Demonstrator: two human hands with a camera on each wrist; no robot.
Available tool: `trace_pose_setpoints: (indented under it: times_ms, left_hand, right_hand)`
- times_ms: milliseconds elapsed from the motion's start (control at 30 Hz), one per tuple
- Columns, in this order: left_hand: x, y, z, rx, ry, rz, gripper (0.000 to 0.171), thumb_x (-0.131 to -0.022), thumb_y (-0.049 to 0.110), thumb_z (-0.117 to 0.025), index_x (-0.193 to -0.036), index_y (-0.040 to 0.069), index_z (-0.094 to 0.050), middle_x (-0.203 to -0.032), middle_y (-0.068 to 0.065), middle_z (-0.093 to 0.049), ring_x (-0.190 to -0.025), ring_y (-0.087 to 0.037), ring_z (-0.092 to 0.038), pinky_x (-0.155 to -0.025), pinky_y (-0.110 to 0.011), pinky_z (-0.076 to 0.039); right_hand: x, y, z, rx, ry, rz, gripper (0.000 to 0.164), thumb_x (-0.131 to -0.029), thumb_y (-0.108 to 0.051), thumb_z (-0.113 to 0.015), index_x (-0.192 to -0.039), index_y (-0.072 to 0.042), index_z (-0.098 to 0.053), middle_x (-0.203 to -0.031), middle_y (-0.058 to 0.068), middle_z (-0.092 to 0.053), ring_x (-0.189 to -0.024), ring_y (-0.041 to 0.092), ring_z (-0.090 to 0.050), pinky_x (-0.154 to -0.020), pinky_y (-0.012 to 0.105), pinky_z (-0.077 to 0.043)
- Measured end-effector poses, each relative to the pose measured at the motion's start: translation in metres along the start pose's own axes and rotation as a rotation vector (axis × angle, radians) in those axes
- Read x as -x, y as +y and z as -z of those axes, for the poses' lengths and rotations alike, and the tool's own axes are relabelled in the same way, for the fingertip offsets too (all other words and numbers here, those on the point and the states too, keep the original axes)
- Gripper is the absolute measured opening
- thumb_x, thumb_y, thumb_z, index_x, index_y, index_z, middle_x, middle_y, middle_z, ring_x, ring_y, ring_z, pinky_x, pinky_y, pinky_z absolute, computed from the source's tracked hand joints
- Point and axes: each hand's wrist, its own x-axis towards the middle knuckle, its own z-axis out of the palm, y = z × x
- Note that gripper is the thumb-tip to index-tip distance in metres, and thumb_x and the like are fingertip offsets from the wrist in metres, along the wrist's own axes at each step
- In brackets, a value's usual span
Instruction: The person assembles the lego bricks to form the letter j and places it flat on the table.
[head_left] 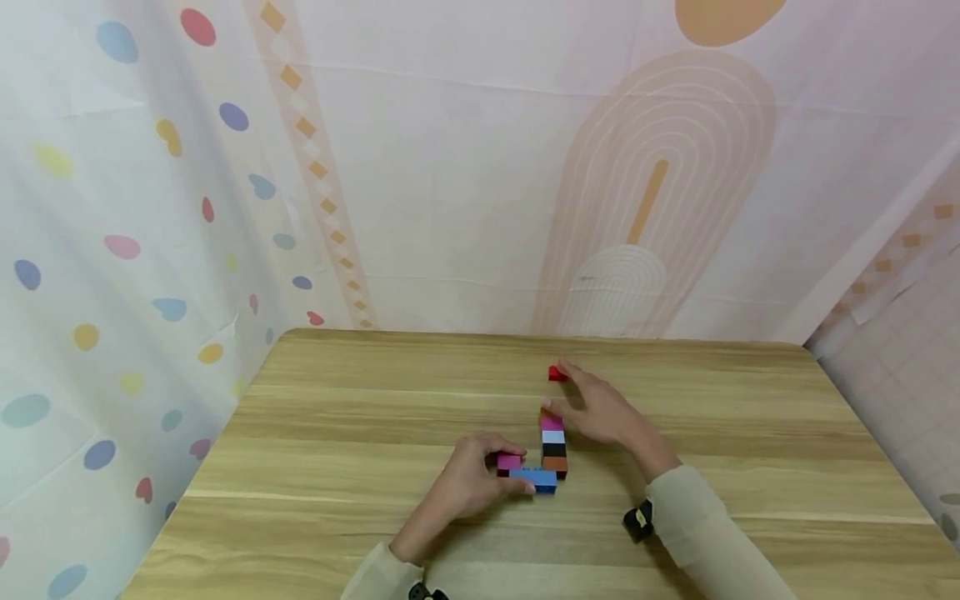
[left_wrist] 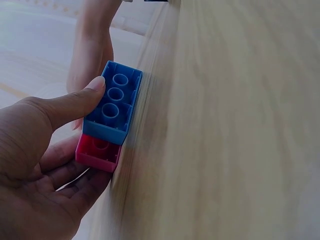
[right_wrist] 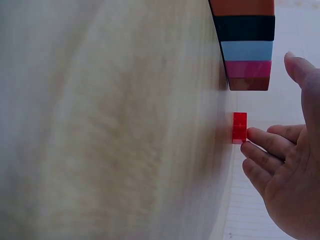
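My left hand (head_left: 467,479) pinches a blue toy building brick (left_wrist: 114,102) between thumb and fingers. Joined or pressed against it is a pink brick (left_wrist: 99,152), with my fingers curled behind it. Their hollow undersides face the left wrist camera. Just beyond stands a row of stacked bricks, orange, black (head_left: 553,450), light blue (head_left: 552,437), pink and orange-brown. My right hand (head_left: 600,407) reaches past the row's far end, fingers fairly straight. Its fingertips are at a small red brick (right_wrist: 239,127), apparently touching its side; the thumb is apart from the row in the right wrist view.
The bricks stand on a wood-grain table (head_left: 360,433). A patterned cloth (head_left: 450,167) hangs behind the table's far edge, and another with coloured spots hangs at the left. A black device (head_left: 638,522) is strapped at my right wrist.
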Motion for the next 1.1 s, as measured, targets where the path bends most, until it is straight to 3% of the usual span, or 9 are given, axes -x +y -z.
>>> trace_pose_setpoints:
  times_ms: [433,1100]
  left_hand:
    - [-0.002,-0.003,-0.001,0.009,-0.008,-0.036,0.043,-0.078,0.030,-0.091,-0.113,0.008,-0.078,-0.110,-0.001,-0.075,-0.097,-0.013,-0.062,-0.080,-0.023,-0.053]
    - [0.000,-0.003,0.000,0.010,-0.004,-0.025,0.043,-0.078,0.030,-0.091,-0.113,0.009,-0.078,-0.113,-0.002,-0.074,-0.104,-0.017,-0.062,-0.083,-0.025,-0.054]
  right_hand:
    - [0.006,-0.002,-0.004,0.009,-0.010,0.019,0.084,-0.100,-0.056,-0.057,-0.164,-0.012,-0.023,-0.169,0.011,-0.027,-0.155,0.038,-0.027,-0.123,0.061,-0.026]
    - [0.021,-0.012,-0.009,0.021,-0.030,0.079,0.084,-0.100,-0.054,-0.061,-0.163,-0.010,-0.026,-0.168,0.011,-0.031,-0.154,0.037,-0.031,-0.121,0.060,-0.030]
